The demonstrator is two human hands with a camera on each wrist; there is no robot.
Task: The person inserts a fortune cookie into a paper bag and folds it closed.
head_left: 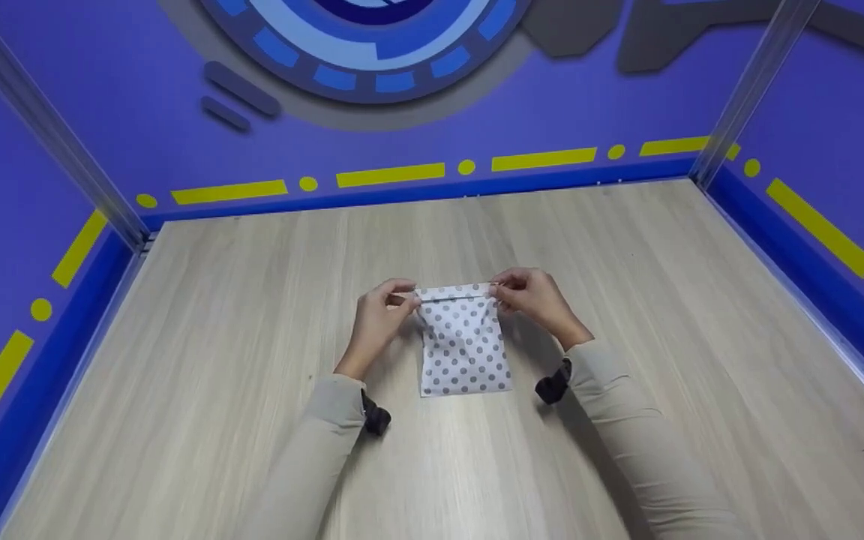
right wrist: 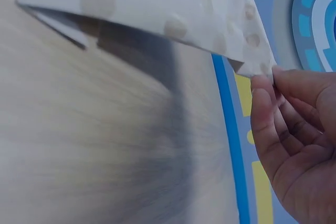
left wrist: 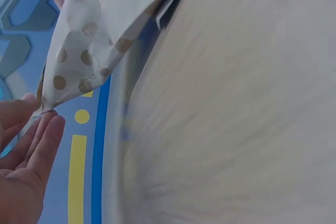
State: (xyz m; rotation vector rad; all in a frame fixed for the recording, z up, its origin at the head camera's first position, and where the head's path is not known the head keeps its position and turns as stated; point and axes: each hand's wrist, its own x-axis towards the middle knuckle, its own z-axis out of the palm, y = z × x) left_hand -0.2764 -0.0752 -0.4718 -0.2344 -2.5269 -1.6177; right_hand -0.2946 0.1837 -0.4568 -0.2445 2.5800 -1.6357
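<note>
A white paper bag with grey-brown polka dots [head_left: 466, 345] hangs between my two hands, its top edge folded over in a narrow strip. My left hand [head_left: 381, 319] pinches the bag's top left corner between thumb and fingers. At the top right corner, my right hand [head_left: 541, 304] pinches the paper the same way. In the left wrist view the bag [left wrist: 86, 59] slants up from the left fingertips. The right wrist view shows the bag's [right wrist: 173, 3] lower end standing off the table, with a folded flap underneath. What is inside the bag is hidden.
A light wood-grain table [head_left: 237, 337] lies beneath the hands. Blue-purple panels with yellow dashes [head_left: 391, 175] wall it at the back and both sides. Metal posts [head_left: 754, 90] stand at the back corners. A dark wrist camera [head_left: 552, 386] sits on each wrist.
</note>
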